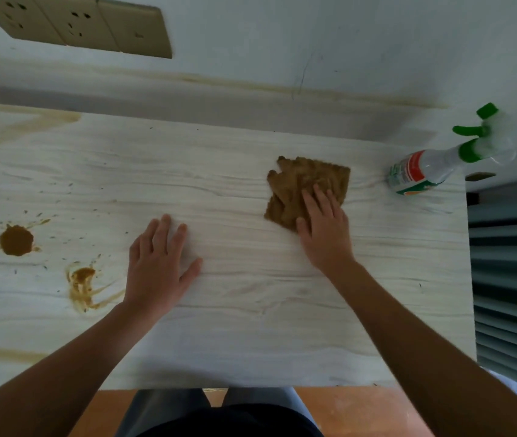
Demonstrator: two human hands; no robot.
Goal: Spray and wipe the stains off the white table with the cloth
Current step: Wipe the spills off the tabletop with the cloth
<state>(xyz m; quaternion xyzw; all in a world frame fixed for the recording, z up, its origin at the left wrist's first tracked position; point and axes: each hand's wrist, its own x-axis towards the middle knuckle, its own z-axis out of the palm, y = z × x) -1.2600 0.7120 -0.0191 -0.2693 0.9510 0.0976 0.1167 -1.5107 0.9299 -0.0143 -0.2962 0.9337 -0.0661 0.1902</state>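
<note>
Nearest the camera: dark trousers and an orange-brown floor below the front edge of the white, wood-grained worktop.

Both forearms reach forward over the worktop. Left hand lies flat, palm down, fingers straight and slightly spread, grasping nothing. Left of it, a smeared brown stain with streaks trailing toward the wrist; farther left, a round, denser brown stain ringed with small splatter specks.

Right hand rests palm down, fingers extended — they press on the near edge of the brown cloth, not curled around it. Cloth is crumpled, lying flat on the worktop right of centre, well apart from both stains.

Beyond and right of the cloth, at the far right corner, a clear spray bottle with green trigger head and a red-and-green label — no hand touches it.

Faint tan streaks run along the far left of the worktop. Behind it, a pale wall carries a beige socket panel at upper left. Grey slatted surface off the right edge.
</note>
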